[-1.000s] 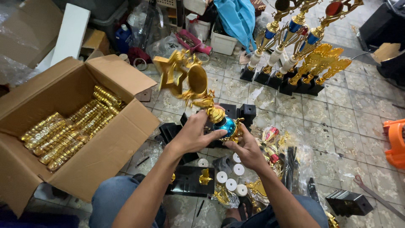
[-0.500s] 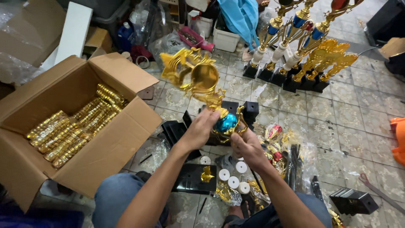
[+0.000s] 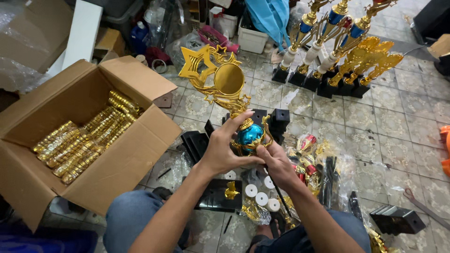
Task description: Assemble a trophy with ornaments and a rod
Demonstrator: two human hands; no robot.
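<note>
My left hand and right hand are both clamped around the blue ball of the trophy top, held upright above the tiled floor. Likely light, stiff, brittle plastic; glossy, so slippery. Grip low, not the star.

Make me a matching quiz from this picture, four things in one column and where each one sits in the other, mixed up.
1. gold star trophy top
2. cardboard box
3. finished trophies
4. black base

A. floor, lower right
B. standing in a row, upper right
C. held up by left hand and right hand
D. open, holding gold parts, left

Pairs: 1-C, 2-D, 3-B, 4-A
</note>
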